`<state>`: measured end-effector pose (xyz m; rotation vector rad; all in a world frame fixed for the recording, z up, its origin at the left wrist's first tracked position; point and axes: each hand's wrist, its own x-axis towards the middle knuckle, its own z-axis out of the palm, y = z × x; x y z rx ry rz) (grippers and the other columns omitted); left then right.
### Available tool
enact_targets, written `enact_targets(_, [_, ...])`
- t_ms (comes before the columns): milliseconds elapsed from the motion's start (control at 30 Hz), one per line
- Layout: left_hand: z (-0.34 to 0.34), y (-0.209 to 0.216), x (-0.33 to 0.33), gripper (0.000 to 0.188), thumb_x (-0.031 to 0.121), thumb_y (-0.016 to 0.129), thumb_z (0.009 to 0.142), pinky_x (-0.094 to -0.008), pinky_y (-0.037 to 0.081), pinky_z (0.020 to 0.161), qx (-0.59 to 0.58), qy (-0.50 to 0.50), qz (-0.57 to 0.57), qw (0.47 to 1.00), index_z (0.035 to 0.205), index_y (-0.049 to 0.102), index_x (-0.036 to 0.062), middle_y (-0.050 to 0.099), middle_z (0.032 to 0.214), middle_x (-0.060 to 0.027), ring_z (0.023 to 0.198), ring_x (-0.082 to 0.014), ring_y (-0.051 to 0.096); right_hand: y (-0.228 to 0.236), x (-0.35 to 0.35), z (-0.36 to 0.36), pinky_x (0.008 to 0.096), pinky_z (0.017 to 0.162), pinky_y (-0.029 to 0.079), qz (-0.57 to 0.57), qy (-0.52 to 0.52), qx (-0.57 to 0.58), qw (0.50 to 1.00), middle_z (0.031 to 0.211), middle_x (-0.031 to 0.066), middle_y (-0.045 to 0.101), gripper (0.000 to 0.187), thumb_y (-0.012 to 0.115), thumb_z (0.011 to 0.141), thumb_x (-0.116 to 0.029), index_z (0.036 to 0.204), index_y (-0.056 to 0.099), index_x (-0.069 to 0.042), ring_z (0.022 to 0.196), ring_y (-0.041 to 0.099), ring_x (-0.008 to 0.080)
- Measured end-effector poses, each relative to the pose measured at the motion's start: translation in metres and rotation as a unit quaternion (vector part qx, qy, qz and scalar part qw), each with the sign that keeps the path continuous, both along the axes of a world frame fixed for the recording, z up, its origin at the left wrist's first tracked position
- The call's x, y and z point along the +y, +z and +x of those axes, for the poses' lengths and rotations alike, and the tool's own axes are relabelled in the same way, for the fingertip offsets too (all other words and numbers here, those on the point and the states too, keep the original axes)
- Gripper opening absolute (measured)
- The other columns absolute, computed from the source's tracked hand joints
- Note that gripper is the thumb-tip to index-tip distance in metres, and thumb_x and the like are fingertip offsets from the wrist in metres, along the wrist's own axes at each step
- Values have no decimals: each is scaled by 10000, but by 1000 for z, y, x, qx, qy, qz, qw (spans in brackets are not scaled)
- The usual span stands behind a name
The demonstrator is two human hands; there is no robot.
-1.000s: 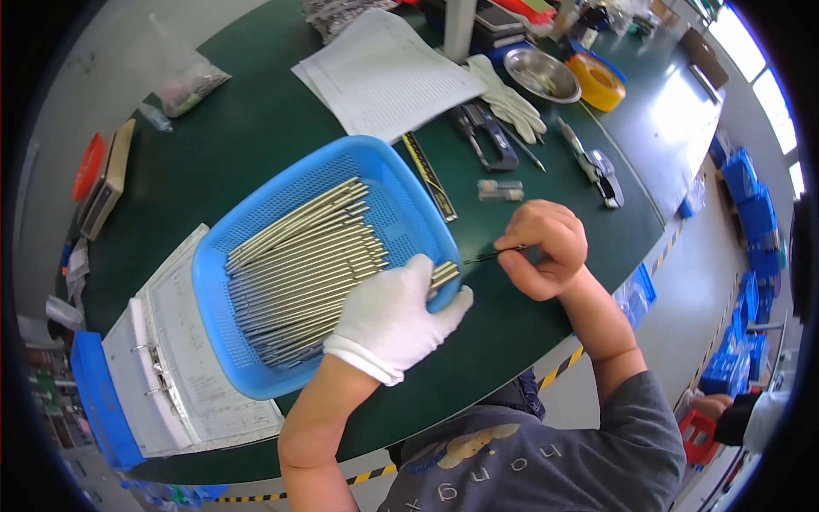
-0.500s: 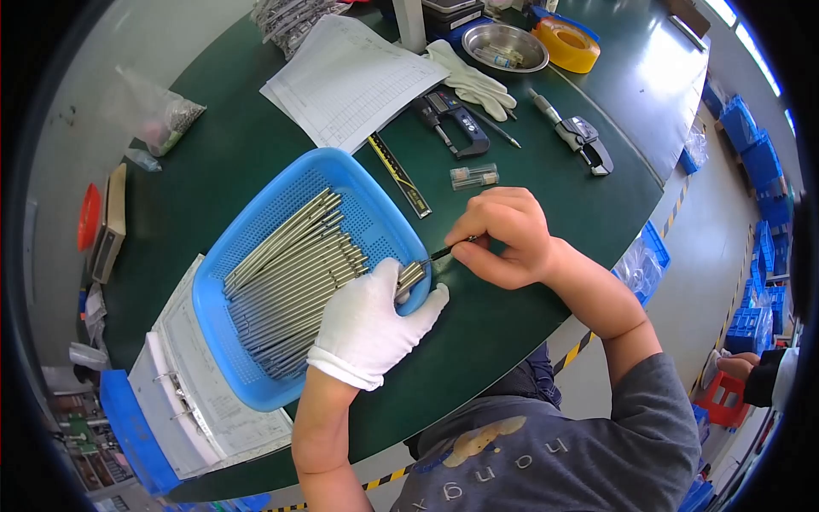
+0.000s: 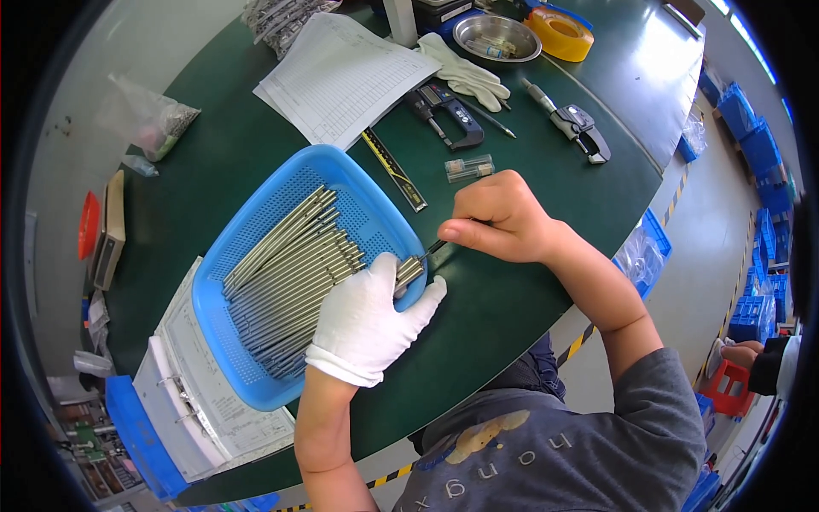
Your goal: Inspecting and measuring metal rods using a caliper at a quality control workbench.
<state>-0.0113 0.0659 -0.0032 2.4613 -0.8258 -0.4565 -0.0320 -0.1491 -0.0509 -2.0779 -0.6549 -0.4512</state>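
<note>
My left hand, in a white glove, grips a bundle of thin metal rods over the near rim of a blue plastic basket. Many more metal rods lie side by side inside the basket. My bare right hand pinches a thin dark tool whose tip touches the ends of the held rods.
A green table carries a printed sheet, a steel ruler, a micrometer, a digital caliper, a spare white glove, a metal bowl, yellow tape, and a binder. Another person's hand shows at right.
The view has shifted, so basket and hands sit lower in the picture. My right hand stays at the rod ends and my left hand keeps its grip on the bundle.
</note>
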Motion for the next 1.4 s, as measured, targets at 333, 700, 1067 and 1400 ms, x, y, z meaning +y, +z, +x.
enact_targets(333, [2,-1,0,375,360,690,802,-370,473,535,10,7,-4,1000,803,551,12,583,598,-121,542,-296,597,8,2,-2,299,472,384,130,5,30,991,590,35,523,133,692,782,-140,764,598,-47,501,505,165])
enact_targets(700, [4,2,-1,390,385,689,793,-406,490,542,9,3,-28,1000,777,564,17,599,602,-147,572,-341,623,10,-1,4,301,519,408,146,30,19,989,683,76,561,198,700,829,-167,748,587,-27,578,529,189])
enact_targets(1067, [0,-2,-1,450,411,708,773,-398,453,533,7,13,18,1000,697,525,7,549,577,-146,533,-333,573,-4,-6,1,304,557,446,127,61,27,990,701,69,567,153,647,868,-146,796,606,-17,597,556,198])
enact_targets(1400, [4,-3,0,450,433,668,799,-411,489,591,12,7,14,1000,745,562,0,610,643,-177,615,-356,625,-1,-2,3,337,525,416,115,42,14,992,668,55,547,202,630,883,-187,758,591,-34,575,535,233])
